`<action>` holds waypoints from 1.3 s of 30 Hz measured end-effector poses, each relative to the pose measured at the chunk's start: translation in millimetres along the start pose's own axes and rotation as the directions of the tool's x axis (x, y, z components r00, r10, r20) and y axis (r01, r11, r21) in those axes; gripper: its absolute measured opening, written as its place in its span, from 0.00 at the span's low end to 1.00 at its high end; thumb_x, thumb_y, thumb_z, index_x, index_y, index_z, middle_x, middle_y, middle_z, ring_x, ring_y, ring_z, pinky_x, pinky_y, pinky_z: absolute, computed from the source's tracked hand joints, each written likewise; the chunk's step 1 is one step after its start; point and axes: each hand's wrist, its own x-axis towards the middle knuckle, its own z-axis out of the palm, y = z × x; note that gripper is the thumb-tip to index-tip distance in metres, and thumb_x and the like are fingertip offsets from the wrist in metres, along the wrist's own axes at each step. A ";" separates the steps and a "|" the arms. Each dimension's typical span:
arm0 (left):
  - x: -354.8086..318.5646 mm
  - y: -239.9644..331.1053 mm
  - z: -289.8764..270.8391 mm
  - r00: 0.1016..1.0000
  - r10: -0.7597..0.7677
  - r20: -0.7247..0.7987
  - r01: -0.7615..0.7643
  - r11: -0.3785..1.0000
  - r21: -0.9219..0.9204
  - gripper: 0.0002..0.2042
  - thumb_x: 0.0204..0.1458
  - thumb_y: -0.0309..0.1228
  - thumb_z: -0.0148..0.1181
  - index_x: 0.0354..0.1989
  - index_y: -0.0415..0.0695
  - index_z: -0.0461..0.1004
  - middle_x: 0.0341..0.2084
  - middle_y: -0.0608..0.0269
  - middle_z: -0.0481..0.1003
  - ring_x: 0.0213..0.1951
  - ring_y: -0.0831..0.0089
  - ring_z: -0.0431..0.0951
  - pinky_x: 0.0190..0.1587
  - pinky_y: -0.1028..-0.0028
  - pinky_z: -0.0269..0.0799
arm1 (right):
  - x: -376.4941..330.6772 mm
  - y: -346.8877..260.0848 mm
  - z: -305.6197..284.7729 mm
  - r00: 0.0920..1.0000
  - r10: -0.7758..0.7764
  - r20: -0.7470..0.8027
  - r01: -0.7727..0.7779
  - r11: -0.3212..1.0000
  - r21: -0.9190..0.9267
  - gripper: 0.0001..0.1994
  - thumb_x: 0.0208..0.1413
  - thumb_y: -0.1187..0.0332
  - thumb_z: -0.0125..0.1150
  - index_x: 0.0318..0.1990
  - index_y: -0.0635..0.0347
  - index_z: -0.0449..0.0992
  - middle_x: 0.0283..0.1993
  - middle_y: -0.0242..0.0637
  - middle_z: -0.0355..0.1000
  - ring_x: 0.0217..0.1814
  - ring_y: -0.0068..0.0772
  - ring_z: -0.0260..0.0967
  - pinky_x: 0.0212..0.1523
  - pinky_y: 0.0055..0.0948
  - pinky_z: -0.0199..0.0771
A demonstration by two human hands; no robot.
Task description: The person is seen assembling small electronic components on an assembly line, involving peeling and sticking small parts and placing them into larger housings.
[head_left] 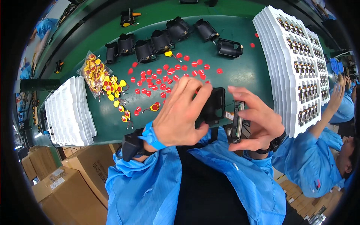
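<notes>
Near the front edge of the dark green table, my left hand point(178, 116) grips a black plastic housing point(217, 103), its fingers bent over the far side and the thumb near the bottom. Close to its right, my right hand point(264, 122) pinches a small electronic module point(237, 122) with a metal-looking frame, held upright between thumb and fingers. The module is beside the housing; whether they touch I cannot tell. Beyond my left hand lie many round red stickers point(164, 86), and one yellow piece with a red disc point(154, 107) and wires.
Several black housings point(144, 50) stand across the table's far part. A plastic bag point(93, 73) spills yellow wired pieces point(112, 85) at left. White trays are stacked at left point(69, 112) and, filled with modules, at right point(275, 71). Cardboard boxes point(71, 195) stand lower left; a co-worker's blue sleeve point(300, 161) is right.
</notes>
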 end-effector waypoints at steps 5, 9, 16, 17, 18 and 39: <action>-4.5 10.3 -22.6 0.996 0.075 0.037 -0.079 0.992 0.100 0.35 0.25 0.30 0.69 0.50 0.33 0.70 0.41 0.49 0.66 0.45 0.51 0.67 0.51 0.53 0.64 | 14.1 -1.6 2.8 0.993 0.024 0.115 -0.015 0.997 -0.081 0.31 0.33 0.62 0.84 0.41 0.76 0.77 0.50 0.66 0.74 0.56 0.66 0.73 0.56 0.58 0.73; -9.5 13.4 -32.6 0.993 0.116 0.017 -0.117 0.983 0.139 0.37 0.22 0.34 0.69 0.50 0.33 0.72 0.41 0.50 0.69 0.44 0.52 0.69 0.51 0.52 0.66 | 10.5 7.1 8.7 0.991 0.050 0.123 -0.049 0.999 -0.005 0.30 0.34 0.63 0.84 0.42 0.75 0.77 0.51 0.65 0.74 0.56 0.65 0.74 0.58 0.54 0.73; -11.6 7.3 -39.2 0.974 0.222 -0.049 -0.218 0.973 0.076 0.35 0.20 0.35 0.71 0.44 0.31 0.73 0.35 0.50 0.70 0.38 0.51 0.71 0.48 0.54 0.67 | 9.7 12.9 12.2 0.992 0.065 0.113 -0.072 0.996 0.059 0.30 0.34 0.62 0.84 0.42 0.76 0.78 0.51 0.66 0.74 0.56 0.63 0.74 0.58 0.51 0.73; -11.3 5.8 -40.3 0.967 0.246 -0.060 -0.245 0.969 0.027 0.34 0.20 0.34 0.72 0.43 0.31 0.73 0.34 0.52 0.69 0.36 0.53 0.70 0.47 0.57 0.68 | 10.2 13.7 10.3 0.989 0.080 0.121 -0.090 0.993 0.081 0.30 0.34 0.62 0.84 0.42 0.76 0.78 0.52 0.66 0.74 0.56 0.62 0.74 0.58 0.50 0.73; -11.3 4.4 -40.1 0.967 0.246 -0.061 -0.245 0.969 0.027 0.34 0.20 0.34 0.72 0.43 0.31 0.73 0.34 0.52 0.69 0.36 0.53 0.70 0.47 0.57 0.68 | 10.8 14.0 9.4 0.987 0.093 0.132 -0.107 0.989 0.105 0.29 0.34 0.62 0.84 0.41 0.76 0.79 0.52 0.66 0.74 0.56 0.62 0.74 0.58 0.50 0.73; -12.5 -12.3 -35.0 0.958 0.248 -0.142 -0.263 0.960 -0.100 0.34 0.24 0.34 0.72 0.44 0.27 0.74 0.27 0.48 0.74 0.26 0.54 0.75 0.30 0.63 0.69 | -7.3 28.4 22.5 0.985 0.135 0.105 -0.156 0.963 0.221 0.27 0.36 0.60 0.81 0.40 0.75 0.81 0.55 0.68 0.72 0.57 0.58 0.75 0.57 0.45 0.74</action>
